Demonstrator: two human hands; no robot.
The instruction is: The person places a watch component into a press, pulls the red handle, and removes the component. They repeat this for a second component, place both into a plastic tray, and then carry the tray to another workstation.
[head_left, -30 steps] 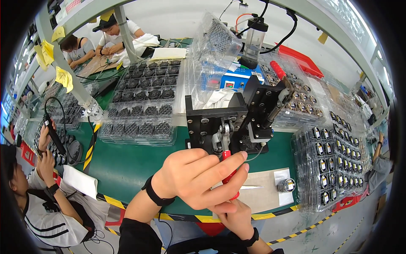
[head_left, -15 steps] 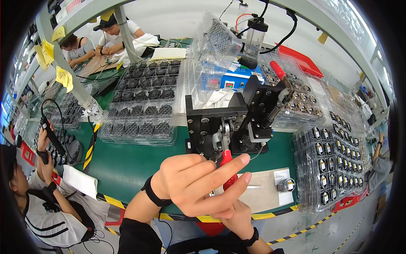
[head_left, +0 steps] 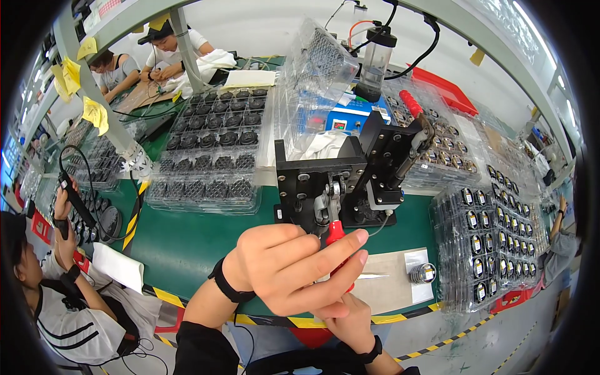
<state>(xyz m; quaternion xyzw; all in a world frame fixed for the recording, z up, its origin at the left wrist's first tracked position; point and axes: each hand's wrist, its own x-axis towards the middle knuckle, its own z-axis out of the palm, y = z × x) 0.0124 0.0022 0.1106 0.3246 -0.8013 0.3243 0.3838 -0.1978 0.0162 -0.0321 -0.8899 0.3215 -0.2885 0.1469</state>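
My left hand is held above the bench's front edge, in front of a black clamping fixture. Two of its fingers stretch to the right, the others bend inward, and what they hold is hidden. Behind these fingers runs the fixture's red lever handle; whether the hand touches it I cannot tell. Just below, my right hand meets the left, its fingertips hidden behind it. A pointed metal tool lies on a beige sheet, near a small round metal-and-black part.
A second black fixture with a raised red handle stands alongside. Clear trays of black parts fill the back left; stacked trays of labelled round parts stand right. A blue box sits behind. A co-worker is at the left.
My left hand's stretched fingers have drawn slightly closer together and cover more of the red handle. My right hand has barely shifted. The fixtures and trays stay put.
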